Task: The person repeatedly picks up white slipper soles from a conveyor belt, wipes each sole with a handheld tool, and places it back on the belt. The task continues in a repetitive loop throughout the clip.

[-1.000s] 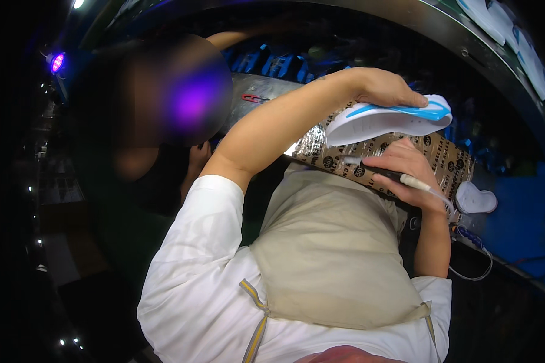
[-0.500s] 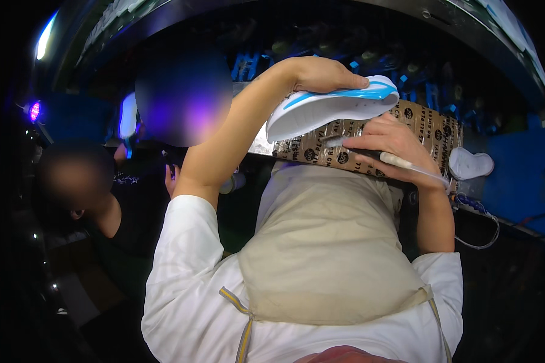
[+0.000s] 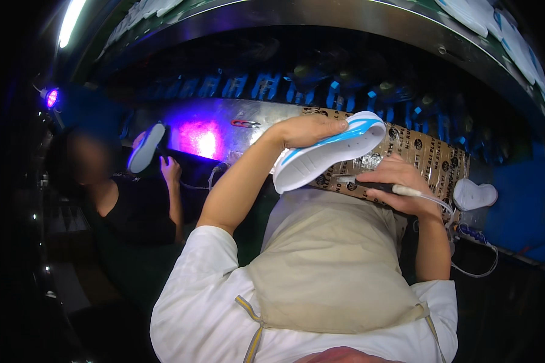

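Observation:
My left hand point(image 3: 313, 130) grips a white shoe sole point(image 3: 303, 174) with blue side stripes, its thumb on top of the rim. The sole is tilted, its hollow inner side turned toward me. Just below its right half, my right hand point(image 3: 402, 181) holds a brush point(image 3: 375, 186) with a dark handle and pale bristles. A white tube runs from the brush's rear end past my wrist. The bristle tip points left and appears apart from the sole. Both hands are above a bench covering point(image 3: 415, 154) of brown printed tape.
Another white sole point(image 3: 474, 195) lies at the bench's right end, near a cable point(image 3: 475, 235). A small red tool point(image 3: 245, 123) lies on the metal bench top point(image 3: 218, 112). At left, a co-worker holds a sole point(image 3: 146, 148). Blue clamp-like parts point(image 3: 263, 86) line the far side.
The view has shifted, showing more of the bench on the left. The sole has turned, its left end swinging down toward me. My right hand still holds the brush.

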`<act>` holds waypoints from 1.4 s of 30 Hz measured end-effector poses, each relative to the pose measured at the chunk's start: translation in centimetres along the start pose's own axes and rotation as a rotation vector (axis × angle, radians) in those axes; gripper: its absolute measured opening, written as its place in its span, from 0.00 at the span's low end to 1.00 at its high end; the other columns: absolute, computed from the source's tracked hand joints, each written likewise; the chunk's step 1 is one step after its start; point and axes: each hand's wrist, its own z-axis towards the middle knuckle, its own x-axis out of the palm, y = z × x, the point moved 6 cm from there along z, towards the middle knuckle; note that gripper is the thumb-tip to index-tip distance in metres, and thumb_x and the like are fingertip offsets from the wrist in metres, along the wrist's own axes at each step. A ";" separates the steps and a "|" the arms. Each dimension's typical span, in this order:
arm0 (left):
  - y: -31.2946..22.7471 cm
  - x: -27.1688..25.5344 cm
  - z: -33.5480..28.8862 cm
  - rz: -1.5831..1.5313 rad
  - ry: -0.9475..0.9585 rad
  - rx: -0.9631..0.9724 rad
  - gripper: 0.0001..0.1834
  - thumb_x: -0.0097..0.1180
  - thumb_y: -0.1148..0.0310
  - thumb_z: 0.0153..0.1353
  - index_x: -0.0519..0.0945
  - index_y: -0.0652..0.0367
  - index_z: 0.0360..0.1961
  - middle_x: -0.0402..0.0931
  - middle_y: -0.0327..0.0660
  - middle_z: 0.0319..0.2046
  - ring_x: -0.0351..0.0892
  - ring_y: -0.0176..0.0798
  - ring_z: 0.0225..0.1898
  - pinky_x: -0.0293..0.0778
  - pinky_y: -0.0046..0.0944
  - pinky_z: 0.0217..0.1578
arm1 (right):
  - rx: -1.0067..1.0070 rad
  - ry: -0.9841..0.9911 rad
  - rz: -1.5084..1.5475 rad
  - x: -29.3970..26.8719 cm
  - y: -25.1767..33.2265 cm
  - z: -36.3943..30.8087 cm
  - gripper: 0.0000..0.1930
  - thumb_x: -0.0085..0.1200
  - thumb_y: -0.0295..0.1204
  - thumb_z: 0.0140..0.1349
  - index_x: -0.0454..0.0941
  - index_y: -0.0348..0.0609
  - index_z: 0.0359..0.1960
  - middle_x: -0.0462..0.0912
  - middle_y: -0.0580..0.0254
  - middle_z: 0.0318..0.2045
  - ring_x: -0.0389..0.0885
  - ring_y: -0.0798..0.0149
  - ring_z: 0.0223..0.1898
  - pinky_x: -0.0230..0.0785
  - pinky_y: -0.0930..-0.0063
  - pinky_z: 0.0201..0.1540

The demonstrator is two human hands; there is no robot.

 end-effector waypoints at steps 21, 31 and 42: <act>-8.2 -35.5 -8.6 0.409 -1.313 -0.015 0.38 0.51 0.41 0.63 0.83 0.73 0.48 0.81 0.67 0.48 0.84 0.62 0.45 0.73 0.50 0.56 | 0.439 -0.527 0.438 2.6 -11.4 -5.8 0.16 0.61 0.29 0.63 0.82 0.35 0.50 0.82 0.63 0.38 0.78 0.70 0.36 0.70 0.75 0.39; -9.2 -42.1 -3.8 0.380 -1.339 0.162 0.35 0.42 0.43 0.70 0.85 0.69 0.44 0.80 0.67 0.47 0.77 0.66 0.56 0.69 0.50 0.59 | 0.459 -0.565 0.408 4.0 -15.2 -5.1 0.15 0.61 0.26 0.62 0.83 0.36 0.50 0.84 0.58 0.42 0.81 0.65 0.43 0.73 0.73 0.47; -4.5 -69.3 4.0 0.852 -1.188 0.135 0.30 0.44 0.50 0.70 0.74 0.63 0.62 0.78 0.61 0.55 0.81 0.59 0.52 0.72 0.54 0.57 | 0.378 -0.614 0.145 6.7 -16.2 -4.6 0.17 0.62 0.27 0.58 0.84 0.42 0.51 0.85 0.53 0.37 0.84 0.55 0.37 0.76 0.66 0.41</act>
